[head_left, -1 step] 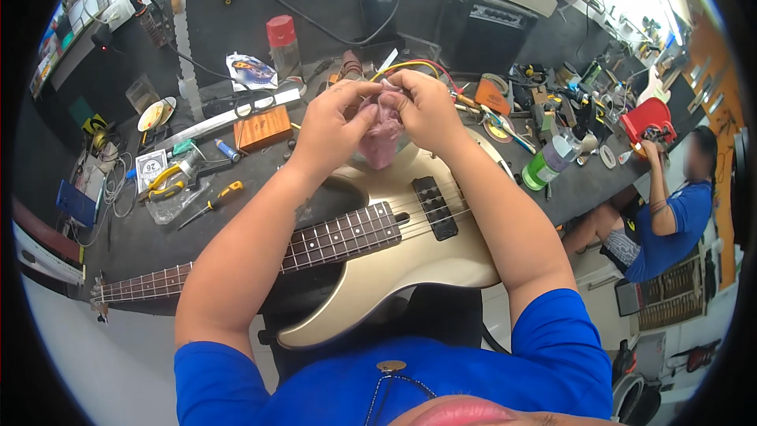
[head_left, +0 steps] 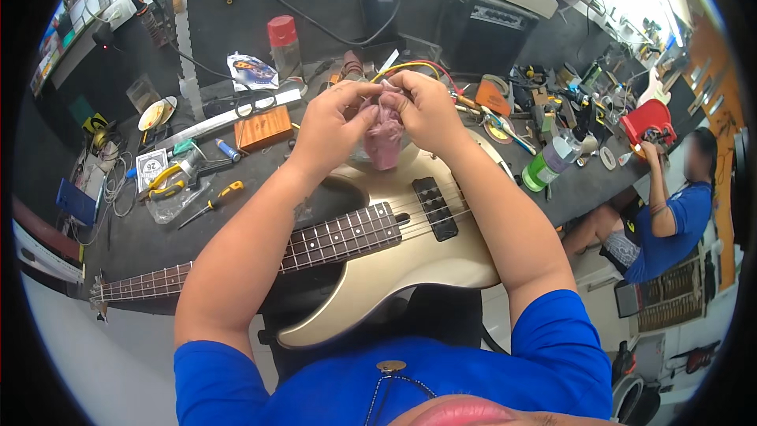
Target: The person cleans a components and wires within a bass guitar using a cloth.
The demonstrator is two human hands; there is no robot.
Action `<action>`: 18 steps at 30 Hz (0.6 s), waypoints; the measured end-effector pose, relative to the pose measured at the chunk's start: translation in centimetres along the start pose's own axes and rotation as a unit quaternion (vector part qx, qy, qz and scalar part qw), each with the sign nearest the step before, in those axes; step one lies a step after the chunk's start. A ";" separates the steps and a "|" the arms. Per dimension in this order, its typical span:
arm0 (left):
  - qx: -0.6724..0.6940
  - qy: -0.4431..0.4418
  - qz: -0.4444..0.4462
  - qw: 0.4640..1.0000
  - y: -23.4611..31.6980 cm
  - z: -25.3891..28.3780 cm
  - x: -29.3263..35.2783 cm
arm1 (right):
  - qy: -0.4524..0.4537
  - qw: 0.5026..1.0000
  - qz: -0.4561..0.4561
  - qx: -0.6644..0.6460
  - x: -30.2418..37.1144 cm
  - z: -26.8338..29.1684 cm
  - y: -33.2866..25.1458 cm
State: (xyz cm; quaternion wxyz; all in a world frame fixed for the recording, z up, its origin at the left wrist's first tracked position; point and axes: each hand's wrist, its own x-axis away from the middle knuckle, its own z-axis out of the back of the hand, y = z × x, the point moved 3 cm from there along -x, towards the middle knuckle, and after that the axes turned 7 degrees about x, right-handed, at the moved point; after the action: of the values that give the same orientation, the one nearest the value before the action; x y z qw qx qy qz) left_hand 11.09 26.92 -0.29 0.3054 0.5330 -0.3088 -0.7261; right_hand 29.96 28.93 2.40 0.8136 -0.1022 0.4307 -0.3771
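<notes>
A crumpled pinkish-mauve cloth (head_left: 383, 142) is bunched between both hands and hangs over the upper edge of a gold bass guitar. My left hand (head_left: 339, 114) pinches the cloth from one side, thumb and fingers closed. On the other side, my right hand (head_left: 426, 110) grips it with thumb and curled fingers; what lies inside the folds is hidden. The gold bass guitar (head_left: 378, 284) lies across the bench edge in front of me, its dark fretboard (head_left: 339, 237) running left and a black pickup (head_left: 435, 209) under the strings.
Left on the bench are a yellow-handled screwdriver (head_left: 211, 204), yellow pliers (head_left: 167, 183), a wooden block (head_left: 263, 128) and a long metal straightedge (head_left: 229, 117). Right stand a green-labelled bottle (head_left: 544, 166) and cluttered tools. A co-worker in blue (head_left: 684, 221) sits at far right by a red container (head_left: 648, 122).
The lower end of the cloth has shifted slightly to the right and hangs differently. Both hands stay almost in the same place, still on it.
</notes>
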 end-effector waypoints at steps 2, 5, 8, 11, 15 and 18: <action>0.034 -0.004 0.040 0.999 0.0 0.1 0.0 | -0.029 0.997 -0.044 -0.053 0.0 -0.3 0.6; 0.135 0.028 0.096 0.986 0.4 0.0 -0.3 | -0.070 0.972 -0.105 -0.199 -0.1 -0.5 1.3; 0.229 0.059 0.102 0.966 0.2 0.5 -0.6 | -0.079 0.936 -0.112 -0.325 -0.2 -0.8 0.4; 0.268 0.054 0.113 0.955 -0.1 0.4 -0.2 | -0.069 0.934 -0.118 -0.329 0.0 -1.0 0.0; 0.273 0.095 0.100 0.952 -0.6 -0.5 -0.3 | -0.028 0.946 -0.136 -0.293 0.2 -0.9 1.2; 0.267 0.114 0.100 0.952 -0.5 -0.2 -0.4 | 0.025 0.982 -0.056 -0.176 -0.3 -0.2 1.0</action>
State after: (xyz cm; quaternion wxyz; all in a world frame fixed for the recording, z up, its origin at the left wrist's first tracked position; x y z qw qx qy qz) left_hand 11.35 27.55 -0.49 0.2562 0.6407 -0.5063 -0.5172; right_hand 30.21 29.85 1.94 0.7496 -0.2587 0.5040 -0.3423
